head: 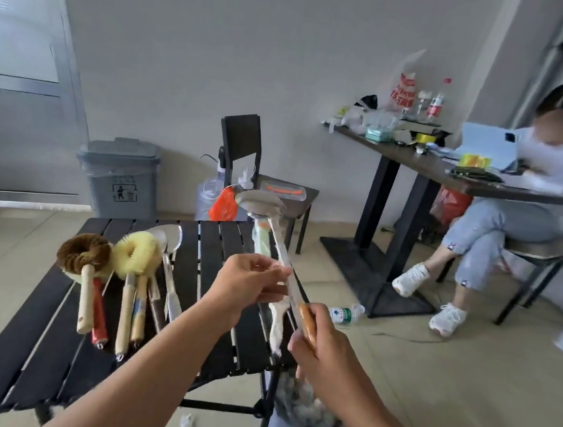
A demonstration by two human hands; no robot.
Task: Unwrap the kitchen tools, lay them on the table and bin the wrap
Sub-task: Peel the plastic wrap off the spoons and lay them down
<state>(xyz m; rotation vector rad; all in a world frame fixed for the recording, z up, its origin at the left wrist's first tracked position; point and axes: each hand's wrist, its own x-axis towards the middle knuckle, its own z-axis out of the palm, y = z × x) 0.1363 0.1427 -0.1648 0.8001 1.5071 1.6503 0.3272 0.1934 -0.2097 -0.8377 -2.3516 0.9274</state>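
Steel ladle (260, 204), orange-handled, is tilting up; right hand (323, 350) gripping handle, left hand (246, 280) pinching whitish wrap (276, 330).

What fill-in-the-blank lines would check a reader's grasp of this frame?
1. The right hand holds the ____ by its orange-brown grip.
2. The left hand pinches the clear ____ on its metal shaft.
3. On the black table, the brown brush lies left of the ____ brush.

Missing words: ladle; wrap; yellow.
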